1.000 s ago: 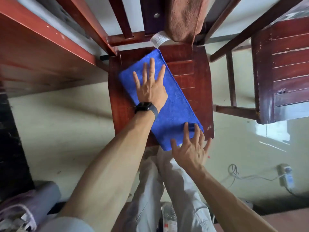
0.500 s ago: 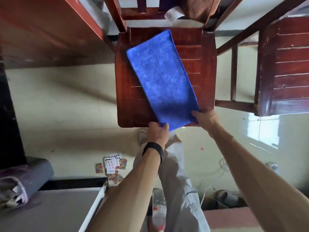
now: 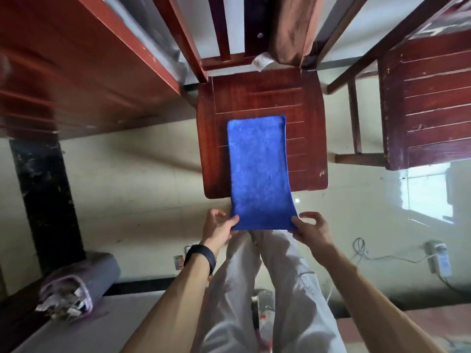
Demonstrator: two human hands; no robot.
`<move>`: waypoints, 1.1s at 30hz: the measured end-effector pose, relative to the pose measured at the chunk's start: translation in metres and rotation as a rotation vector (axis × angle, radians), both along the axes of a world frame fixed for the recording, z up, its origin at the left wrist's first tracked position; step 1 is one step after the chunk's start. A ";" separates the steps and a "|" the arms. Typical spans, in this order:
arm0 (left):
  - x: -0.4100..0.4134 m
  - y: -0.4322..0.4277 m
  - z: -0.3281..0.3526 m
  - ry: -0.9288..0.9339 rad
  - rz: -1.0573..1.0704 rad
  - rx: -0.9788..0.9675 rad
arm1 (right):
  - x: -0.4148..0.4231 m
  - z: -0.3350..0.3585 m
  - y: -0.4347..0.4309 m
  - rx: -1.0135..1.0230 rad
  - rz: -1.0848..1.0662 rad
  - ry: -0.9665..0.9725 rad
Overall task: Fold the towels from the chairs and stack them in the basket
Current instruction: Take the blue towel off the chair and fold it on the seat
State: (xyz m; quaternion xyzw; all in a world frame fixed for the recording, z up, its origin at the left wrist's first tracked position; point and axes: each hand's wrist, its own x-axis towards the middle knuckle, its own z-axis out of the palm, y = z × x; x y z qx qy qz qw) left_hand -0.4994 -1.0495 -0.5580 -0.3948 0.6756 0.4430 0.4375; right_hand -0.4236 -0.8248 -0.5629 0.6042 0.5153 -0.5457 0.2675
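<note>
Since the earlier frame, the blue towel (image 3: pixel 258 171) has turned from a diagonal lie to a straight one and has been drawn toward the person. Its far edge now sits at mid-seat instead of near the backrest. Both hands have moved clear of the seat's front edge.

1. Towel position: the blue towel is folded into a long narrow strip. Its far half lies flat on the seat of the chair (image 3: pixel 254 98). Its near end extends past the front edge of the seat, above the floor (image 3: pixel 127 200).
2. Left hand (image 3: pixel 219 228): pinches the near left corner of the strip between thumb and fingers. A black watch (image 3: pixel 200 258) is on this wrist.
3. Right hand (image 3: pixel 309 229): pinches the near right corner in the same manner, with the remaining fingers loosely curled.
4. Surroundings: a brown towel (image 3: pixel 290 29) hangs over the chair's backrest. A second chair (image 3: pixel 428 98) stands to the right and a table (image 3: pixel 76 59) to the left. A power strip (image 3: pixel 438 258) lies on the floor at the right.
</note>
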 end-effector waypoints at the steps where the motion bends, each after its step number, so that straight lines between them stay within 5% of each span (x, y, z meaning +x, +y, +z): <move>1: 0.000 -0.002 0.005 0.017 -0.016 -0.021 | 0.004 0.006 -0.007 0.014 0.022 -0.002; 7: -0.031 0.001 0.024 0.024 -0.075 0.124 | -0.011 0.035 -0.015 0.101 0.146 0.195; 11: -0.078 -0.003 0.027 -0.038 -0.172 0.319 | -0.055 0.037 0.011 -0.046 0.099 0.338; 13: -0.101 -0.003 0.025 0.054 -0.306 0.339 | -0.076 0.025 0.027 0.009 0.253 0.363; 16: -0.129 0.004 0.004 0.276 -0.550 0.124 | -0.111 -0.002 0.039 0.239 0.542 0.343; 18: -0.144 0.012 -0.017 0.352 -0.519 0.057 | -0.133 -0.021 0.042 0.375 0.633 0.337; 21: -0.160 0.031 -0.046 0.388 -0.391 0.014 | -0.161 -0.042 0.039 0.407 0.590 0.374; 33: -0.174 0.073 -0.106 0.440 -0.526 -0.344 | -0.194 -0.105 0.022 0.578 0.618 0.192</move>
